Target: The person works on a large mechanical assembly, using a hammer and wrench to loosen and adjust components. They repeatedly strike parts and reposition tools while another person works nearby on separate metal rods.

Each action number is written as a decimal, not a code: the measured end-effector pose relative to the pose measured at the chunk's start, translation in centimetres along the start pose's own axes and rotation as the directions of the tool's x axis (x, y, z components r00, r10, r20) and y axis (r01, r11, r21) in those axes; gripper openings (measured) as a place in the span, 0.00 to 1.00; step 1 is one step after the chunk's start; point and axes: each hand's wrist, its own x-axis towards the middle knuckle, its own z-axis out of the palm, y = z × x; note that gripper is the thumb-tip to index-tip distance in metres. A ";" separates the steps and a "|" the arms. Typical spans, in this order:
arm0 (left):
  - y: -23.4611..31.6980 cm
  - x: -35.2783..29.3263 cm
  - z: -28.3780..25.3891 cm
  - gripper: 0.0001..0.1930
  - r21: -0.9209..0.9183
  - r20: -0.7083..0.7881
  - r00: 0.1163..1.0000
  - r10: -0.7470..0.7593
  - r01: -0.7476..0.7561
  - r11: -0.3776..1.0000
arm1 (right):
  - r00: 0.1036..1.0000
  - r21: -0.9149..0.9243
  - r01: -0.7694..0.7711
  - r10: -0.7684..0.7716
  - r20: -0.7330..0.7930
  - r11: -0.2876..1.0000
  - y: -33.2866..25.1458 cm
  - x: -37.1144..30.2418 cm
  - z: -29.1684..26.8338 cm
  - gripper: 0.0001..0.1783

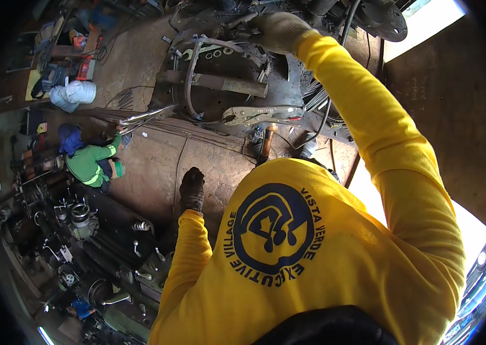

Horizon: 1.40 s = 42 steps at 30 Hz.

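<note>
My right hand (282, 33), in a pale work glove, reaches to the far side of a dark metal worktable (289, 86). Its shaded fingers look curled among metal parts, and what they grip cannot be made out. Lower left, my left hand (192, 190), in a dark glove, hangs beside the table with fingers curled and nothing visible in them. On the table lie a curved metal strip (190, 80), a flat bar (220, 83), a wrench (190, 53) and a few metal rings (227, 51). Locking pliers (263, 114) rest at the near edge, above a brown handle (268, 138).
A co-worker in green (89, 164) crouches at the left, near long thin rods (197, 133) on the floor. Another person in light blue (73, 95) is farther off. Dark machinery (85, 221) fills the lower left. A round flange (378, 22) and a black cable (349, 23) are far right.
</note>
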 end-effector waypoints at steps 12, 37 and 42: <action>20.4 2.3 -2.6 0.15 -0.593 0.024 0.996 -0.088 0.085 0.801 | 0.963 -0.062 0.185 -0.193 -0.185 0.981 -2.6 -19.1 7.4 0.40; 29.2 6.6 -8.7 0.12 -0.878 0.374 0.868 0.327 0.219 0.425 | 0.811 0.516 -0.576 0.366 0.456 0.634 -8.9 -19.6 -0.2 0.19; 29.0 10.4 -5.4 0.25 -0.118 0.385 0.521 0.761 -0.790 0.601 | 0.828 0.354 -0.534 0.393 0.399 0.768 -12.1 -19.1 -1.0 0.17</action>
